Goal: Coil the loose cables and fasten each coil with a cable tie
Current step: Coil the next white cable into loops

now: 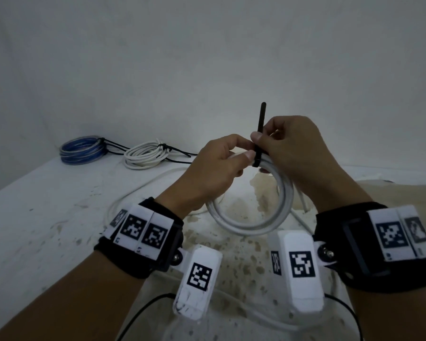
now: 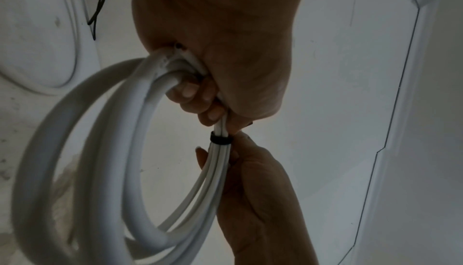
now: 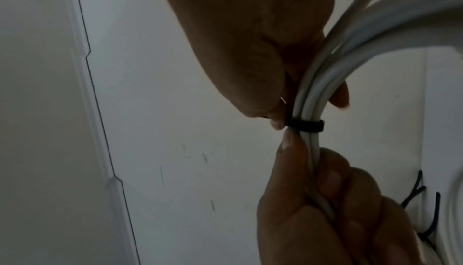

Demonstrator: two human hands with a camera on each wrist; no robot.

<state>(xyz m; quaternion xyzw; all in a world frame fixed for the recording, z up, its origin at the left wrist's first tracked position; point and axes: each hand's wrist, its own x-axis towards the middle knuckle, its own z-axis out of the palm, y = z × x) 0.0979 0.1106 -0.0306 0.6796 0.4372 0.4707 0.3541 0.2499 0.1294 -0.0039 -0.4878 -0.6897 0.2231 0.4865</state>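
Observation:
A white cable coil hangs above the table, held by both hands. A black cable tie is looped round the coil's top strands, and its tail points straight up. My left hand grips the bundled strands just left of the tie. My right hand pinches the tie's tail close above the band. In the left wrist view the tie band sits tight round the coil. The right wrist view shows the same band between both hands' fingertips.
At the back left of the stained white table lie a tied blue coil and a tied white coil. A loose white cable curves across the table under my left hand. A wall stands close behind.

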